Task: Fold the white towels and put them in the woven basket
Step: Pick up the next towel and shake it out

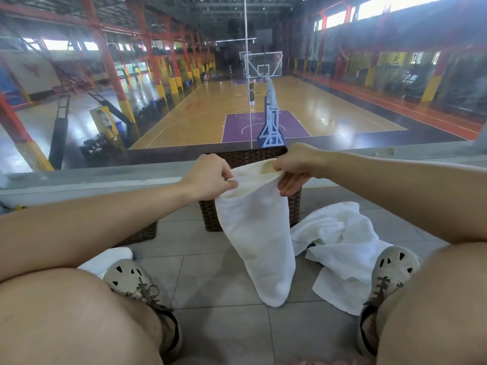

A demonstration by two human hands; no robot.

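**White towel held up in front of the woven basket**

A long white terry towel (255,238) is held up by its top edge, hanging down with its lower end near the grey tiled floor (210,272). One end of that edge is pinched by the left hand (210,177), fingers curled round the cloth; the other end is gripped by the right hand (295,167). Directly behind stands a dark brown rectangular woven basket (209,217); its inside is hidden by the hands and towel, so its contents cannot be told. A crumpled white towel (340,241) is spread on the floor, just right of the basket. A smaller white cloth (105,259) lies beside the left shoe (129,277)
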